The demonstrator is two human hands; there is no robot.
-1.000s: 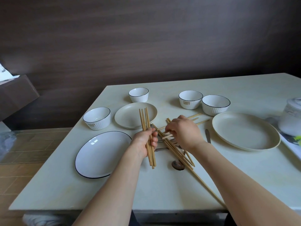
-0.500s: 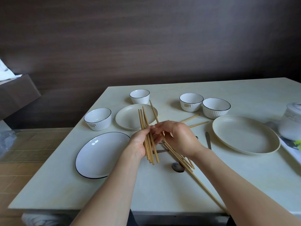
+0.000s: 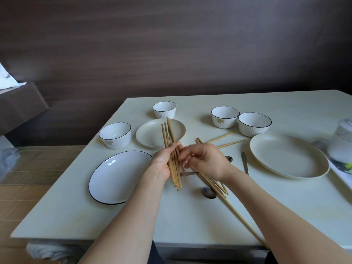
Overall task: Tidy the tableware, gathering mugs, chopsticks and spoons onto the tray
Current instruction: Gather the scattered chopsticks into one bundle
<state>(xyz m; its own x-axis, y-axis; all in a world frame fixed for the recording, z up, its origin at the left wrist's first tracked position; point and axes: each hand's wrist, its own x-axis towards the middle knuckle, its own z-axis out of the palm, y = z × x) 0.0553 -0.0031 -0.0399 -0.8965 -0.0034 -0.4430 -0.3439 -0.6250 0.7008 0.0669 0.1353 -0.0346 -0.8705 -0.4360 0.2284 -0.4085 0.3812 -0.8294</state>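
Left hand (image 3: 163,162) grips the chopstick bundle (image 3: 170,149) mid-length; right hand (image 3: 206,161) is loosely curled beside it, holding nothing I can see. Sticks look light, stiff, slick: best pinch the loose chopsticks (image 3: 211,182) on the table (image 3: 190,221) near mid-length.

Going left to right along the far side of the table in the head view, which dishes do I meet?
Left bowl → small beige plate → small cup → marked bowl → right bowl → beige oval plate.
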